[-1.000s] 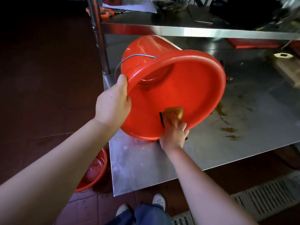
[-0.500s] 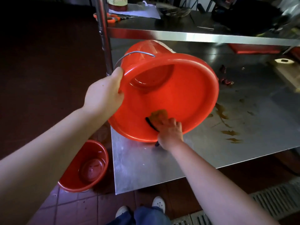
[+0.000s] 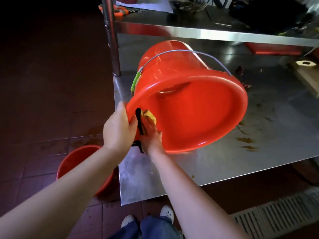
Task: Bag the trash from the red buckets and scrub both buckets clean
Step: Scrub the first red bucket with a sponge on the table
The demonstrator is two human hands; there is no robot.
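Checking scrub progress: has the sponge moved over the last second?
Yes. The sponge in the right hand has slid left inside the red bucket, away from the brown stains toward the steel table's left edge.

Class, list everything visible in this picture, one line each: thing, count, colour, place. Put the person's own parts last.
tilted bucket: 1, red, on the table
floor bucket: 1, red, floor left of the table
sponge: 1, yellow and black, inside the tilted bucket's rim
table: 1, steel, centre
shelf: 1, steel, above the table's far side
stains: several, brown, table right of the tilted bucket
scissors: 1, orange handles, on the shelf
grate: 1, grey, floor lower right
shoes: 2, white, bottom edge
left hand: 1, grips the tilted bucket's rim
right hand: 1, holds the sponge inside the tilted bucket
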